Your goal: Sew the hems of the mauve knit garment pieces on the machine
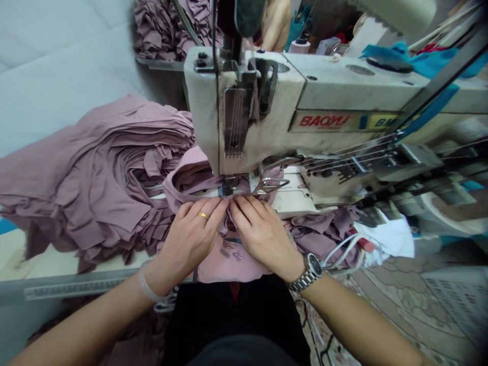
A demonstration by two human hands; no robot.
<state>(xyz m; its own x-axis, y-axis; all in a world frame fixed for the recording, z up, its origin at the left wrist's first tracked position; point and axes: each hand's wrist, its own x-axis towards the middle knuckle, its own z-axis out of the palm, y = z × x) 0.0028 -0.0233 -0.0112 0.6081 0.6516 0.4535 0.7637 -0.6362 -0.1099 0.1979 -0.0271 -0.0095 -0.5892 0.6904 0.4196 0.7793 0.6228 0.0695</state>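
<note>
Both hands (198, 223) (265, 234) grasping pink fabric (195, 157), a loop of it lying just beyond them, before sewing machine (274, 140)

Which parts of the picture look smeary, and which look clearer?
In the head view, the slatted crate at lower right looks smeared and stretched; also in the head view, the left hand and right hand look clearer, while the black clothing below them shows little detail.
</note>
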